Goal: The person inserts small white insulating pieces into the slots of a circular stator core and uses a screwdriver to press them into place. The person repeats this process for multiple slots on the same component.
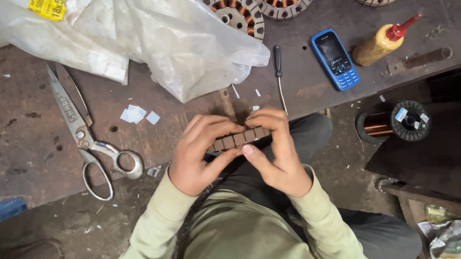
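Both hands meet at the middle of the head view, closed around 1 dark slotted metal piece (239, 137). Left hand (200, 153) wraps its fingers over the near end, the thumb pressing up from below; right hand (277, 152) curls over the far end with its thumb against the underside. Most of the piece is hidden under the fingers, so only a short row of brown rectangular teeth shows between the hands, and its full shape cannot be made out. It is held just above the near edge of the rusty surface (33, 130), over the person's dark trousers.

On the surface to the left lie large steel scissors (85, 134), blades open, with small white paper scraps (136, 114) just beside them. Crumpled clear plastic bags (155, 36) fill the upper left, cut off by the frame, 1 bearing a yellow label. Beyond the hands lies a thin screwdriver (278, 67), then a blue mobile phone (334, 59) and a yellow squeeze bottle with a red nozzle (382, 42). Wound stator cores (237, 9) sit at the top edge, partly covered by the plastic or cut off. Lower right, off the surface, a spool of copper wire (392, 123) rests near the dark floor.
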